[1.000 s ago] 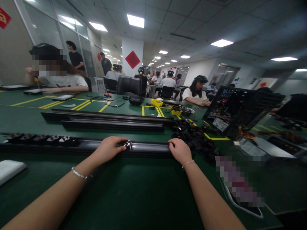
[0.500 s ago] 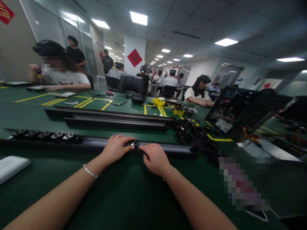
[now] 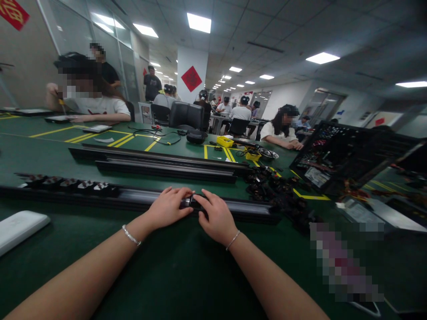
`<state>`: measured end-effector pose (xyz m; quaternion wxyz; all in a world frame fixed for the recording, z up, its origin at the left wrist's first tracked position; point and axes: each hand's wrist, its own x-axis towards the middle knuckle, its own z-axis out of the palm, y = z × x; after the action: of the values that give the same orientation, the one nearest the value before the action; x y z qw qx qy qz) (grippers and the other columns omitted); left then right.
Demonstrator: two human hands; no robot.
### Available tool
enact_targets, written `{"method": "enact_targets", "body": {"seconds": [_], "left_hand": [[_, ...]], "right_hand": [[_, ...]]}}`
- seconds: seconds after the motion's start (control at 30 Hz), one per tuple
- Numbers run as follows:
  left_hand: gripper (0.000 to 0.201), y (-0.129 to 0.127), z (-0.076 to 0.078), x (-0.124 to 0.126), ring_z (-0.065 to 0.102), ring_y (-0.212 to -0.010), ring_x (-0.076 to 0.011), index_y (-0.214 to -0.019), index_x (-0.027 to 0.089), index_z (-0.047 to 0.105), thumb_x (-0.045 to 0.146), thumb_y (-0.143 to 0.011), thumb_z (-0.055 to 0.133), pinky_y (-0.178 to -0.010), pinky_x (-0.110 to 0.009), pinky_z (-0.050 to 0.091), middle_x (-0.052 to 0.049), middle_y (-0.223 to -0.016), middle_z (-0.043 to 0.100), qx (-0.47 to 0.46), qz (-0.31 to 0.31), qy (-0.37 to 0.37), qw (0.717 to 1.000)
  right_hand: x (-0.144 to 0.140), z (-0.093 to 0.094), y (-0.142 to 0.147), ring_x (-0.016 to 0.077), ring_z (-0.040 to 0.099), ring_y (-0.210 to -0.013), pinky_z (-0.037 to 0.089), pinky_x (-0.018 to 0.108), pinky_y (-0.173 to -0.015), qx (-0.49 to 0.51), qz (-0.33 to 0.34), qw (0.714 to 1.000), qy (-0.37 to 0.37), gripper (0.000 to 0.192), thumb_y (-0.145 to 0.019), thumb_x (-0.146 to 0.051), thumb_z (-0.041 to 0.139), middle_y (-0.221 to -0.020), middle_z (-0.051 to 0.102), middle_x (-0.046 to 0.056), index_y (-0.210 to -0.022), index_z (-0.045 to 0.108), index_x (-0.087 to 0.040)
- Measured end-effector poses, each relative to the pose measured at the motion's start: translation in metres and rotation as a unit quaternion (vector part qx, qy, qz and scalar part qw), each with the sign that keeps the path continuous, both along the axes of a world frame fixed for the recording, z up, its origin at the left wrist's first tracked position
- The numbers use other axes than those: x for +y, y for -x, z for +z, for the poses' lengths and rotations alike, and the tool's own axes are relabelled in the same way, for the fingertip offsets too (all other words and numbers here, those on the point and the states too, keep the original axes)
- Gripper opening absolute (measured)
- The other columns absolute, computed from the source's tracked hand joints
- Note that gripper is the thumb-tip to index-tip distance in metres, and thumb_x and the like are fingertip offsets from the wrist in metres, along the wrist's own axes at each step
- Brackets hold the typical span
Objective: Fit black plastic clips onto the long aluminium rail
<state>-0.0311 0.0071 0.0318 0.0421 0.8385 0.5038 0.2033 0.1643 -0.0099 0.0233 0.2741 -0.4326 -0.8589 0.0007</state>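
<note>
A red diamond [image 3: 191, 79] hangs on the white pillar [image 3: 192, 57] (black chair [image 3: 187, 117] in front).

Glaring ceiling panels [image 3: 199, 23] supply overhead illumination; the black rail [image 3: 250, 207] reflects a pale sheen, the near tabletop [image 3: 187, 280] is dim, and wide-angle distortion stretches the edges.

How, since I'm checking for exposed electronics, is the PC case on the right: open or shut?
The PC case is open: no panel covers the side facing the camera, and a silvery part shows inside.
</note>
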Motion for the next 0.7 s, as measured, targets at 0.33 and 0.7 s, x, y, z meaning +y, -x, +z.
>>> {"method": "enact_targets", "body": {"seconds": [0.33,0.7], "left_hand": [[0.05,0.003,-0.006,-0.002,0.047,-0.117,-0.0232,-0.123,0.022,0.043,0.045,-0.078,0.049,-0.105,-0.045,0.023,-0.007,-0.126,0.054,0.029,-0.028,-0.012,0.999],[0.06,0.003,-0.012,-0.001,0.041,-0.123,-0.0247,-0.13,0.023,0.038,0.05,-0.078,0.05,-0.105,-0.045,0.022,-0.008,-0.134,0.047,0.053,-0.04,-0.039,0.997]], "right_hand": [[0.008,0.005,0.034,0.0217,0.052,-0.098,0.037,0.035,-0.084,0.049,-0.158,0.985,0.042,0.028,-0.08,-0.04,0.053,-0.104,0.063,0.005,-0.101,0.06,-0.023],[0.009,-0.001,0.032,0.0213,0.052,-0.094,0.035,0.034,-0.085,0.056,-0.169,0.984,0.001,0.024,-0.079,-0.035,0.052,-0.098,0.063,0.005,-0.097,0.058,-0.021]]}}
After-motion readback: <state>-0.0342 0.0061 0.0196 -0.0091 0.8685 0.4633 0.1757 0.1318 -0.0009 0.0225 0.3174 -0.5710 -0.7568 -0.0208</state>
